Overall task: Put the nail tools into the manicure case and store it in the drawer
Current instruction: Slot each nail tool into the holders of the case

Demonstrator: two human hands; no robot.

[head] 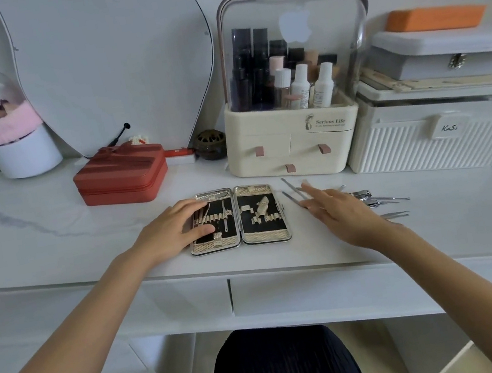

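The manicure case (261,212) lies open flat on the white desk, black lining with beige straps; a few tools sit in its left half. My left hand (171,230) rests flat on the case's left half with straight fingers. My right hand (339,213) hovers open just right of the case, fingertips over two thin metal tools (292,190). More loose nail tools (379,200), clippers and thin picks, lie on the desk behind and right of that hand. Two desk drawers (303,290) below the front edge are closed.
A red zip case (122,177) stands at back left, a cream cosmetics organiser (293,149) with small drawers behind the manicure case, a white ribbed box (433,137) at back right, and a brush holder (23,153) with a mirror at far left.
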